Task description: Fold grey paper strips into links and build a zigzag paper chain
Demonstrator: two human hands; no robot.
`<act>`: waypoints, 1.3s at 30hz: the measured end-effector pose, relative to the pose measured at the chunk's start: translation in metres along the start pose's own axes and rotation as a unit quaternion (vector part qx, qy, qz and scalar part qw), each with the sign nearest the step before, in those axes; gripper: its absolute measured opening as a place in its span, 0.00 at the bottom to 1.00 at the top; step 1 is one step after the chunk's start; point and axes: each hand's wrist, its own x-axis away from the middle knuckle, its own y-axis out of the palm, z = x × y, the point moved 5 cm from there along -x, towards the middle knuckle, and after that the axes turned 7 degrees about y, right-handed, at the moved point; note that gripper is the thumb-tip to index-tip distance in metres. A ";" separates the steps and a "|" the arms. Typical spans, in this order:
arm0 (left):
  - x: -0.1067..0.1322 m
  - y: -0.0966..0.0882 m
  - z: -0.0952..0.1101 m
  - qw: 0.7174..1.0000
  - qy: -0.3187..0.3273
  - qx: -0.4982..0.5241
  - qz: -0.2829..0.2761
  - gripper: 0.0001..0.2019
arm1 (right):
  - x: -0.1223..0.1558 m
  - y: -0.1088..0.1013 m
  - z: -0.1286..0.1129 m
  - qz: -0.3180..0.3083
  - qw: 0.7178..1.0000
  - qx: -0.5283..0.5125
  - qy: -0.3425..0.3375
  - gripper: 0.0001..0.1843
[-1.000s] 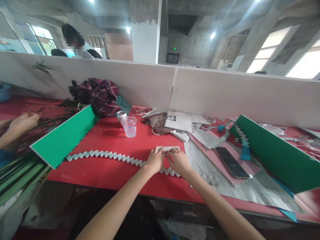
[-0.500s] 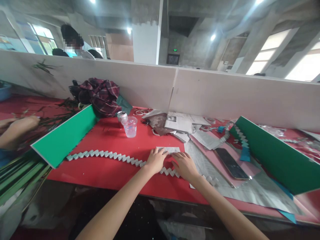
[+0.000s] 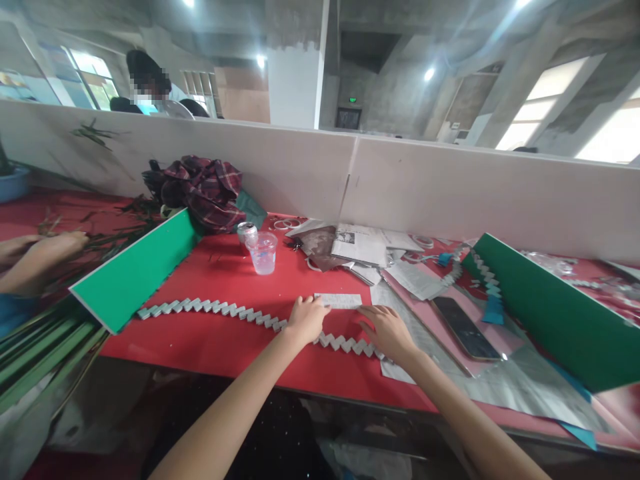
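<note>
On the red tabletop before me lies a short printed paper strip (image 3: 337, 301), flat and folded-looking. My left hand (image 3: 306, 321) rests at its left end, palm down with fingers stretched out. At the strip's right end is my right hand (image 3: 391, 330), fingers extended and thumb spread away from them. A long zigzag chain of folded paper (image 3: 240, 312) runs across the table, passing under my left hand and wrist towards my right hand. Another piece of printed paper (image 3: 397, 372) lies partly beneath my right wrist.
A plastic cup (image 3: 264, 257) and a can (image 3: 246, 233) stand behind the chain. Papers (image 3: 363, 245) are piled at the back. A phone (image 3: 467, 327) lies on a pink folder to the right. Green dividers (image 3: 135, 273) flank the space; a co-worker's hands (image 3: 55, 253) are beyond the left one.
My hands have moved apart along the paper strip, the left one leftward and the right one rightward, so more of the strip shows between them. The view has shifted slightly.
</note>
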 end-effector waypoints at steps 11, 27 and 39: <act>0.005 -0.016 -0.001 0.998 -0.061 -0.010 -0.006 0.17 | -0.017 0.001 0.003 -0.010 1.000 -0.010 0.013 0.12; 0.004 -0.018 -0.012 0.994 -0.090 -0.024 0.057 0.15 | -0.044 0.010 -0.010 0.021 0.997 0.005 -0.076 0.13; -0.008 0.001 -0.003 0.996 0.049 0.044 0.062 0.13 | -0.045 0.013 -0.022 0.058 0.987 0.068 -0.133 0.14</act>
